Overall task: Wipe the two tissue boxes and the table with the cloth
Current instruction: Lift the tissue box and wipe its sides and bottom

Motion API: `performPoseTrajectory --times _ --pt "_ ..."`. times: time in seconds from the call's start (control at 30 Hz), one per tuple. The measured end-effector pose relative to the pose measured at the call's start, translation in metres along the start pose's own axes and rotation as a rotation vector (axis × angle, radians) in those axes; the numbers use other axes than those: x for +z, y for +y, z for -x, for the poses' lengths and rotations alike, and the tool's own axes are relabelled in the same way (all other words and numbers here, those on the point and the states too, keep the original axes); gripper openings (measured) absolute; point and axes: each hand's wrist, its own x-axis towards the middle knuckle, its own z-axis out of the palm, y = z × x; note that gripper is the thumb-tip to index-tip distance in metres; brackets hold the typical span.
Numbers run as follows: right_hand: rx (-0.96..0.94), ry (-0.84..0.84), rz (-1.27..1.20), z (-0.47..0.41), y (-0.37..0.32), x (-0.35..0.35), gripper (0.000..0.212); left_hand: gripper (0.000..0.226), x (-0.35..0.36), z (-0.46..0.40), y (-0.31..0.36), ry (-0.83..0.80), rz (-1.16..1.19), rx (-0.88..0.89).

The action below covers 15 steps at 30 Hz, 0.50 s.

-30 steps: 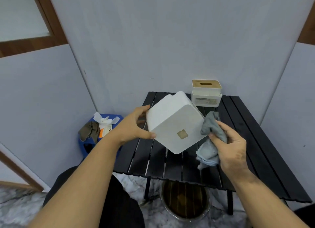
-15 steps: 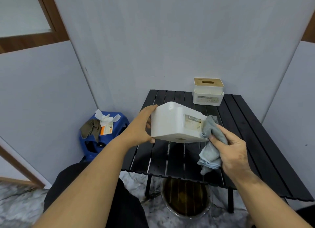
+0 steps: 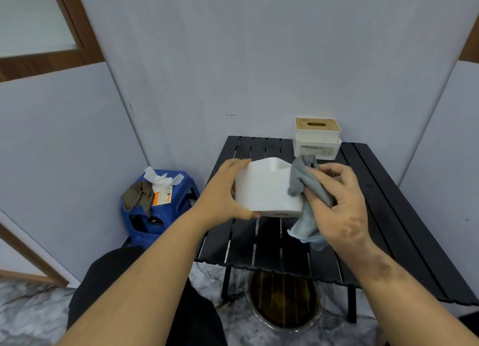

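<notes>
We're wiping box 1 [image 3: 267, 187]: left hand [image 3: 223, 193] grips it, right hand [image 3: 337, 198] clutches the cloth [image 3: 305, 187]; next, rotate to an unwiped face.

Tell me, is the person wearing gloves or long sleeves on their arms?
No. Both hands, the left hand and the right hand, are bare, without gloves, rings or a watch. Both forearms are bare too, with no sleeves showing.

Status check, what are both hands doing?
Left hand holds white tissue box above table. Right hand presses grey cloth against it. Second box untouched. Nothing blocking.
</notes>
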Motion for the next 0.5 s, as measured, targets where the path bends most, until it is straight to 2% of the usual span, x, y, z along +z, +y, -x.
performPoseTrajectory --times 0.13,0.2,0.27,0.37,0.5 --pt "-0.290 -0.029 0.509 -0.023 -0.020 0.011 0.028 0.112 0.011 -0.002 0.012 0.006 -0.034 0.036" --pt "-0.359 -0.081 0.783 -0.030 -0.028 0.018 0.024 0.111 0.015 -0.002 0.017 0.014 -0.070 0.059" --pt "-0.376 -0.143 0.933 -0.029 -0.033 0.027 0.025 0.111 0.018 -0.003 0.021 0.028 -0.099 0.070" --pt "-0.402 -0.159 0.996 -0.021 -0.034 0.032 0.027 0.111 0.017 -0.003 0.021 0.044 -0.079 0.049" --pt "-0.431 -0.076 0.903 -0.004 -0.025 0.014 0.037 0.111 0.014 -0.003 0.015 0.044 -0.066 0.038"
